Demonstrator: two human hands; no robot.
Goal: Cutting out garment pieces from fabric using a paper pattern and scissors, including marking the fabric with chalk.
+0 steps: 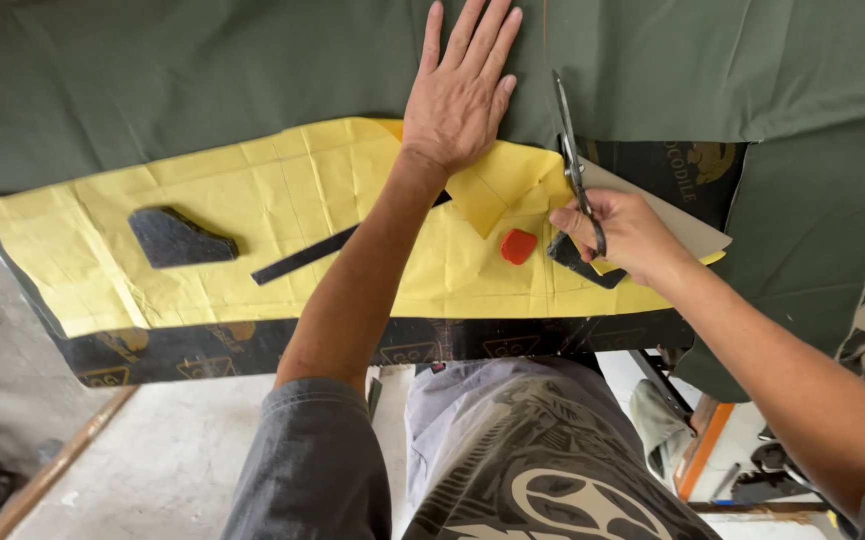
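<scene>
The left hand (458,95) is pressing flat, fingers spread, on the green cloth (203,80) at the far edge of the yellow paper (283,200) — the right hand (623,235) is gripping scissors (575,165) just right of it, blades pointing away.

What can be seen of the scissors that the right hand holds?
The scissors are long, dark metal tailor's shears with narrow blades. The blades point away from the person, toward the green fabric, and look nearly closed. The right hand grips the dark handle loops near the table edge, above the yellow paper pattern. The blades lie along the fabric's cut edge. The left hand presses flat beside them, not touching them.
</scene>
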